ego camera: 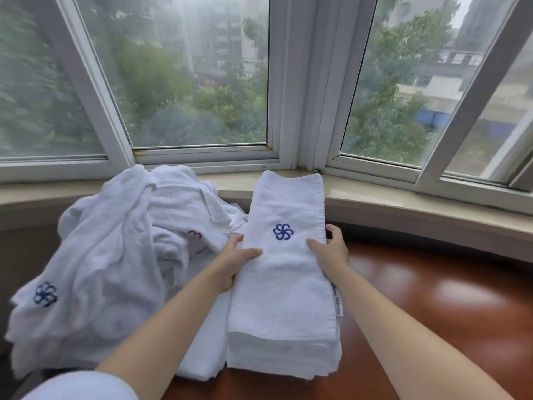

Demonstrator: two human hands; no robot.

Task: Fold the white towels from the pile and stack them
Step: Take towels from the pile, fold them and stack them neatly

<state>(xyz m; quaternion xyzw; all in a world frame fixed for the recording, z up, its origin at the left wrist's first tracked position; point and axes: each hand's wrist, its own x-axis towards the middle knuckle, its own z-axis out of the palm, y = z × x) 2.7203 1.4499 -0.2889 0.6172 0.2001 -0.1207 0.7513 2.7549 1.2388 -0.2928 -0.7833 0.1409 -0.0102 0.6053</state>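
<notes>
Folded white terry towel with a blue pinwheel emblem (284,272), topmost on the stack of folded white towels (281,356) at the back edge of the glossy red-brown wooden table (432,313), far end propped on the beige window sill (403,200). Left hand (235,262) and right hand (330,252) grasp its long edges — thumbs on top, fingers curled around the sides — probably squaring it. The crumpled pile of unfolded white towels (95,269) touches the stack's left side, crowding it.

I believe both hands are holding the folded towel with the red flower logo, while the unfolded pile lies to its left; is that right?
Not quite: in the head view, the logo on the folded towel is blue, not red. The rest holds: the left hand and right hand grip its sides, and the unfolded pile lies to its left.
</notes>
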